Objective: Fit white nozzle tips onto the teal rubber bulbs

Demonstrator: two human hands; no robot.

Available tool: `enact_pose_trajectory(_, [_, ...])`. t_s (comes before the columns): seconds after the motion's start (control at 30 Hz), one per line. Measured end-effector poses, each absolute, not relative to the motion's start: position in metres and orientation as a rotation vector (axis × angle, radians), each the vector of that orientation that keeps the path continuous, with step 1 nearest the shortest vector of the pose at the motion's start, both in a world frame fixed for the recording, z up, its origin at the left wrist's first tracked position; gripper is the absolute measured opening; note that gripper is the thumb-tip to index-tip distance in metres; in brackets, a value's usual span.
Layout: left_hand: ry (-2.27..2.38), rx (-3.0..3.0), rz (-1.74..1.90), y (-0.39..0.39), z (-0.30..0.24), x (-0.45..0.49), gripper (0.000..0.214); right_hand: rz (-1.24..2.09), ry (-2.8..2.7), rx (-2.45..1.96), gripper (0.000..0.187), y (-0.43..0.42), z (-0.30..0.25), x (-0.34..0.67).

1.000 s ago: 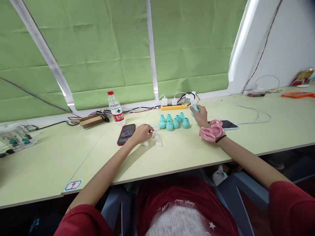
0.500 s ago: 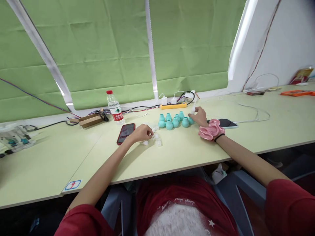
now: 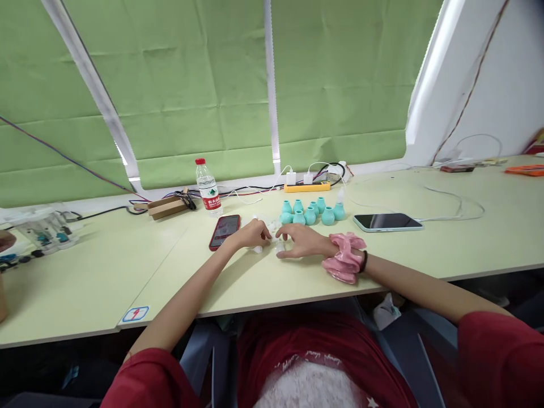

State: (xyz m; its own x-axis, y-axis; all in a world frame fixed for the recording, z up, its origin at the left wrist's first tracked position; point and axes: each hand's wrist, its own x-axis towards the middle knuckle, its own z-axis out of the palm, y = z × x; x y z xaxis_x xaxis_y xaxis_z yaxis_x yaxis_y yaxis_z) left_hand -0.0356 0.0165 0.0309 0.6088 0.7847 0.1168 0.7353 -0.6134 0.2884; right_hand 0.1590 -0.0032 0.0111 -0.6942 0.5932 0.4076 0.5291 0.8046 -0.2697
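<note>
Bulb-shaped pieces [image 3: 327,216]: turquoise, smooth, soft-sheened; rubber or plastic, I cannot tell from here. Small fittings [image 3: 279,247]: translucent whitish plastic. Bottle [image 3: 208,188]: clear, glossy plastic. Cabled phone [image 3: 389,221]: smooth, glossy dark face. Scrunchie [image 3: 345,258]: shiny, satin-like cloth. Carton [image 3: 166,208]: matt brown cardboard. Power strip [image 3: 306,187]: yellow plastic. Tabletop [image 3: 446,246]: smooth, pale, laminate-like. Blinds [image 3: 170,85]: creased, matt green cloth. Sleeves [image 3: 148,379]: matt red cloth.

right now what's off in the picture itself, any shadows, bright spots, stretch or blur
Head view: a soft shadow lies on the table beside the left forearm; head view: bright slivers edge the green blinds, and the outer window strips lean outward, probably wide-angle stretch; head view: white pieces by the right hand look washed out, outlines hard to tell.
</note>
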Motion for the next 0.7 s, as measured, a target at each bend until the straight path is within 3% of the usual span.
enact_pose_trajectory(0.13, [1.225,2.634,0.332,0.016,0.031,-0.037,0.021,0.406,-2.564,-0.730,0.033,0.003,0.010,0.154])
enact_pose_trajectory(0.3, [1.230,2.662,0.389,0.012,0.034,-0.033,0.015,0.673,-2.393,-0.756,0.046,0.012,0.004,0.162])
enact_pose_trajectory(0.53, [1.290,2.554,0.576,0.010,0.041,-0.030,0.017,0.548,-2.205,-0.835,0.039,0.020,-0.006,0.160])
enact_pose_trajectory(0.7, [1.184,2.232,0.767,0.005,0.045,-0.025,0.022,0.653,-2.182,-0.804,0.044,0.021,-0.007,0.159])
